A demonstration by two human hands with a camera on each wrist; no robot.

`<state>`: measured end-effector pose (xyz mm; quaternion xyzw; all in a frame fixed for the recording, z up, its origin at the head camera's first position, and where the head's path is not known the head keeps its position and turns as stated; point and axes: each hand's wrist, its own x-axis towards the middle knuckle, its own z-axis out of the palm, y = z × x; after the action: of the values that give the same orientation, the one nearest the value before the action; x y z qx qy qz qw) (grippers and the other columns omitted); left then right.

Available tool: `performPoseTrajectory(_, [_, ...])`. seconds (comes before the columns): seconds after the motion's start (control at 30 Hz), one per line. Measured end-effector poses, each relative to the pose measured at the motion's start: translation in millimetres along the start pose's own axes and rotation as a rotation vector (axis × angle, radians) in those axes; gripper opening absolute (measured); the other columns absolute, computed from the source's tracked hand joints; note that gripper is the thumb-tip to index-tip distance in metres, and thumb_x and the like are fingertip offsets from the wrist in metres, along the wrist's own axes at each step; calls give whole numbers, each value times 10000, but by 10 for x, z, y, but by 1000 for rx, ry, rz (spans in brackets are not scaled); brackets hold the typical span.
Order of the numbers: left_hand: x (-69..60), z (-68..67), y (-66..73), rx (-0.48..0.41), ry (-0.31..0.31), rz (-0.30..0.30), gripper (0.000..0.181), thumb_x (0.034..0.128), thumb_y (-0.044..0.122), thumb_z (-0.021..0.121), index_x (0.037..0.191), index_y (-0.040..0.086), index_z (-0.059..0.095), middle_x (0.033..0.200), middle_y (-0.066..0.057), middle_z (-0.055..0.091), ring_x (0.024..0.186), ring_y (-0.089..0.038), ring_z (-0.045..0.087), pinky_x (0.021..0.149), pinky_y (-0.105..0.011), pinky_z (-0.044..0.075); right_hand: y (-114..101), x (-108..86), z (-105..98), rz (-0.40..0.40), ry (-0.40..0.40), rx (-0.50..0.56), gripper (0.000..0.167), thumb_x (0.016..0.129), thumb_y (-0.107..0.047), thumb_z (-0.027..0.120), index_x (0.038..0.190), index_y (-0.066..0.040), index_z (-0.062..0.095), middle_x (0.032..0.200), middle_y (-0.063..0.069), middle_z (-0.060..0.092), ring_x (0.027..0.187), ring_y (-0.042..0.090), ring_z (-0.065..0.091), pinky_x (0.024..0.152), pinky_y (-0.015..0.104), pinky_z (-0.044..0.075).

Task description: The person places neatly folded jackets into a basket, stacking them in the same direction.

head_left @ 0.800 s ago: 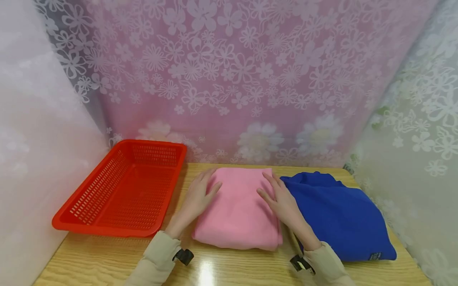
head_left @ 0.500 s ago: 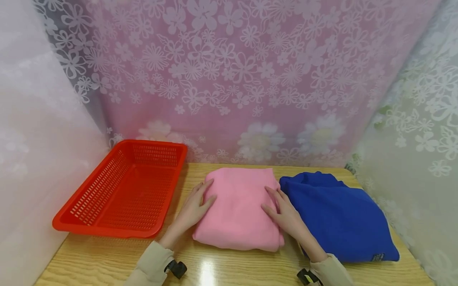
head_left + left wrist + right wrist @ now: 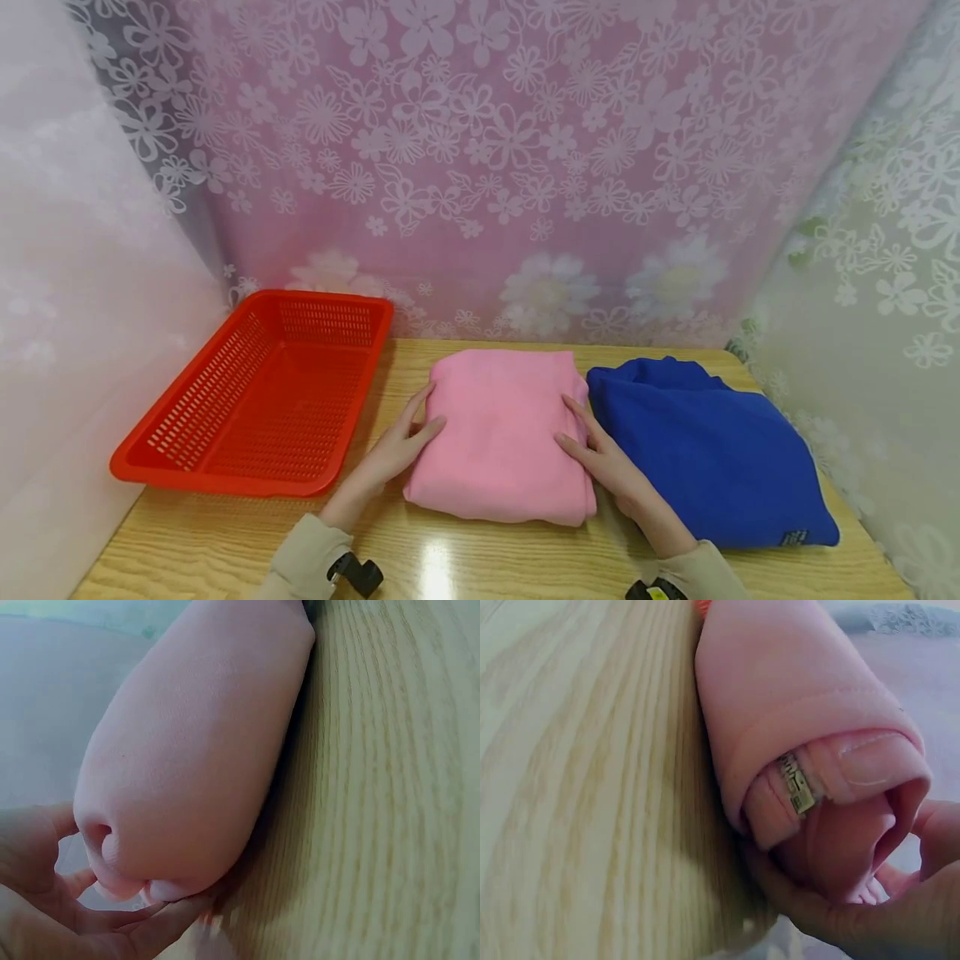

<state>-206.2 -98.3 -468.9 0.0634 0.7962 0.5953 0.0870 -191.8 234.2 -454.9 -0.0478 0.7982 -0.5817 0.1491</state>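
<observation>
A folded pink cloth lies on the table between both hands. At its left edge is my left hand, thumb on the top face and the other fingers low at the side. The left wrist view shows those fingers at the underside of the bundle. My right hand grips the right edge likewise, thumb on top. In the right wrist view its fingers reach under the rolled end, where a metal zipper piece shows among the layers.
A red perforated basket stands on the wooden table at the left. At the right, a blue cloth lies close beside the pink one. Flower-patterned curtains hang behind and at both sides.
Both hands have moved toward the table's front edge and lower along the sides of the pink cloth. The cloth's left and right edges are more exposed than before.
</observation>
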Motion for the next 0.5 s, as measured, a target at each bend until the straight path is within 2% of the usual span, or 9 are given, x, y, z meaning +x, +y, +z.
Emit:
performPoseTrajectory(0.07, [-10, -5, 4, -21, 0, -7, 700, 1003, 330, 647, 1608, 271, 301, 1375, -225, 566, 1176, -325, 602, 885, -494, 542, 12, 16, -1, 10, -19, 67, 738, 1050, -271, 571, 1641, -306, 130, 1692, 158, 5, 1522, 366, 173, 1194, 511, 244])
performPoseTrajectory(0.13, [-10, -5, 0, -29, 2, -9, 702, 999, 328, 654, 1606, 273, 307, 1390, -220, 552, 1171, -320, 597, 879, -481, 543, 24, 26, -1, 26, -36, 136, 739, 1050, -257, 572, 1637, -332, 130, 1686, 160, 40, 1495, 349, 243, 1156, 438, 328])
performPoseTrajectory(0.23, [-13, -9, -2, -48, -2, -14, 707, 992, 335, 664, 1603, 284, 313, 1373, -219, 556, 1145, -304, 599, 859, -442, 545, 27, 14, -4, 53, -65, 217, 750, 1052, -228, 570, 1636, -357, 118, 1654, 201, 141, 1395, 324, 406, 1015, 329, 457])
performPoseTrajectory(0.3, [-11, -13, -16, -55, -4, -12, 708, 992, 333, 665, 1604, 280, 312, 1374, -225, 551, 1134, -300, 599, 846, -421, 545, 26, 4, -5, 66, -86, 258, 761, 1052, -218, 569, 1636, -367, 103, 1643, 212, 158, 1362, 323, 446, 963, 304, 489])
performPoseTrajectory(0.5, [7, -19, -59, -90, -11, -7, 716, 989, 329, 672, 1604, 300, 308, 1394, -225, 531, 1150, -305, 590, 867, -423, 541, 3, -3, 6, 75, -99, 315, 773, 1044, -186, 580, 1635, -367, 117, 1683, 138, 27, 1477, 338, 266, 1021, 298, 445])
